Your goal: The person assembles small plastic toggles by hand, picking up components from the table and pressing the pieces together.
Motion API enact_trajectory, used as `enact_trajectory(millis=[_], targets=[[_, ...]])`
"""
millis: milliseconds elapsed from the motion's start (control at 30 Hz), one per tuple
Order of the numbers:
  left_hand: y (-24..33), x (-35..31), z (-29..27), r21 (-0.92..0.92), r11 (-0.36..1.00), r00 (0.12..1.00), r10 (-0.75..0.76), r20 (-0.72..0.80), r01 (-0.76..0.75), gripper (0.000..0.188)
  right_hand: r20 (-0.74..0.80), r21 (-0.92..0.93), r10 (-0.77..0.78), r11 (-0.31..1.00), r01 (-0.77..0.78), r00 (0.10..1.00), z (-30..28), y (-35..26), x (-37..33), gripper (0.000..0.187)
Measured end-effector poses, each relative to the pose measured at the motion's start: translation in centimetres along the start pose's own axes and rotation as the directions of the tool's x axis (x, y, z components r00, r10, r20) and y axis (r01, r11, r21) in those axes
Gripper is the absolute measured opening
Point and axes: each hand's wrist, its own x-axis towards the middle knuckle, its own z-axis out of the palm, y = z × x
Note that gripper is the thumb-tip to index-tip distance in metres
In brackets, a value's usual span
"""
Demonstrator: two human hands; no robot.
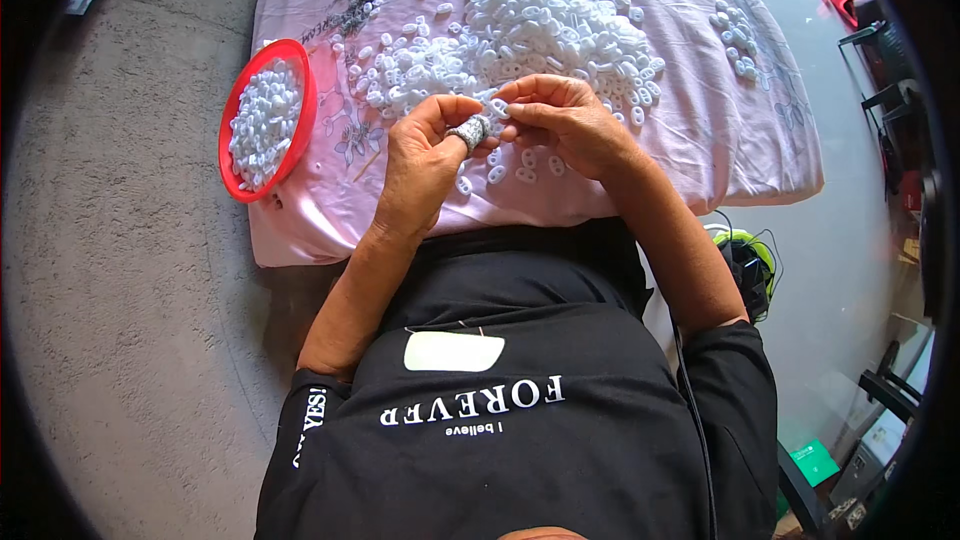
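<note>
Over the near part of the cloth, my two hands meet with their fingertips close together. My right hand (572, 125) pinches a small white oval plastic piece with two holes (499, 108) between thumb and index finger. My left hand (420, 155) is closed beside it, pinching white plastic whose shape its fingers partly hide. A grey speckled wrap (468, 131) covers the end of a digit on the left hand. Below the fingers lie several loose pieces of the same kind. Just beyond the hands rises a large heap of white oval pieces (550, 10).
A red round basin (309, 125) full of small white pieces stands at the left edge of the pink cloth (700, 140). A smaller group of white pieces (737, 40) lies at the far right. One thin stick (367, 166) rests left of my hands.
</note>
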Motion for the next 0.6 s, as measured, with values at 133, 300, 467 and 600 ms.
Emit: enact_trajectory(millis=[133,300,467,600], targets=[[0.26,-0.10,0.29,-0.003,1.000,1.000,0.014,-0.009,-0.014,0.022,0.003,-0.015,-0.006,1.000,0.006,1.000,0.01,0.02,0.04,0.024],[0.28,-0.13,0.17,0.009,1.000,1.000,0.013,0.005,-0.013,0.021,0.009,-0.022,-0.006,1.000,0.006,1.000,-0.09,0.17,0.10,0.025],[0.29,-0.18,0.43,-0.024,1.000,1.000,0.011,0.002,-0.011,0.021,0.003,-0.037,-0.009,0.999,0.009,1.000,-0.06,0.12,0.06,0.025],[0.05,0.02,0.26,-0.014,1.000,1.000,0.007,0.005,-0.007,0.021,0.008,-0.020,-0.002,1.000,0.002,1.000,0.00,0.04,0.08,0.025]])
